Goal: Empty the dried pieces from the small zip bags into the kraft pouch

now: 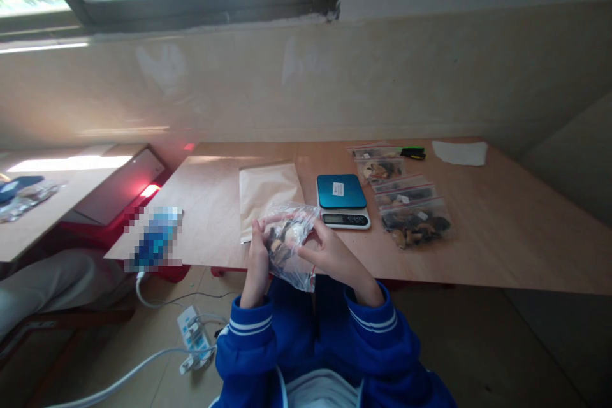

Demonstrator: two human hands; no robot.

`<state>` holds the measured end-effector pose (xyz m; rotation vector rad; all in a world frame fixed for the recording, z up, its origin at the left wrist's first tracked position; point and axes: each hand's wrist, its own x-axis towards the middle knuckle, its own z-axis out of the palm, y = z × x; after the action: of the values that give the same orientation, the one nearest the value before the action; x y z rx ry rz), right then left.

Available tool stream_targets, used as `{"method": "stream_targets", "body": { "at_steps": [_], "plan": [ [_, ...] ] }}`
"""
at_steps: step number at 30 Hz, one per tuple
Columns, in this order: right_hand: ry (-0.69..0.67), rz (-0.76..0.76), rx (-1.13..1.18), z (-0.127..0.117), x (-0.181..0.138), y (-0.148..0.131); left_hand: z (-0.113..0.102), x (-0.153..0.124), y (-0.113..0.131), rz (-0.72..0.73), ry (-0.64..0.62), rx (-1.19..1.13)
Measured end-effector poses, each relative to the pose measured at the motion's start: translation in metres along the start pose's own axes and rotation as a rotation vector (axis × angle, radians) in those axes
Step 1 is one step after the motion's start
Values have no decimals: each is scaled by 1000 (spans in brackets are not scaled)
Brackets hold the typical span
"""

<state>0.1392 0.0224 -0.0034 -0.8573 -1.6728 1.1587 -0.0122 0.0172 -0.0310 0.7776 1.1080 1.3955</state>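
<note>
Between my two hands, over the table's front edge, is a clear plastic zip bag [289,248] with dark and pale dried pieces inside, perhaps dried mushrooms. My left hand [258,261] grips its left side. On the right side, my right hand [329,252] pinches the plastic with thumb and fingers. Just behind the bag lies a flat kraft paper pouch [268,188], partly covered by it. A digital kitchen scale [342,194] with a blue top stands right of the pouch, with nothing on its plate.
Several filled zip bags [415,223] lie right of the scale. Behind them are a black-and-green tool [412,152] and a white paper sheet [459,153]. A phone [157,236] with a cable rests at the left corner. A power strip [195,338] is on the floor; a person's leg [62,287] shows left.
</note>
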Motion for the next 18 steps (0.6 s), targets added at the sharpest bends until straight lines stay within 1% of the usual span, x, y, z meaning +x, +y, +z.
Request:
{"method": "stream_targets", "body": {
  "at_steps": [5, 11, 14, 18],
  "plan": [
    [-2, -3, -2, -1, -1, -1, -4, 2, -1, -10, 32, 22],
    [-28, -3, -23, -2, -3, -4, -7, 3, 2, 3, 11, 48],
    [-49, -10, -52, -2, -3, -4, -11, 4, 5, 13, 47, 88],
    [-90, -9, -64, -3, -4, -6, -18, 6, 6, 15, 129, 142]
  ]
}}
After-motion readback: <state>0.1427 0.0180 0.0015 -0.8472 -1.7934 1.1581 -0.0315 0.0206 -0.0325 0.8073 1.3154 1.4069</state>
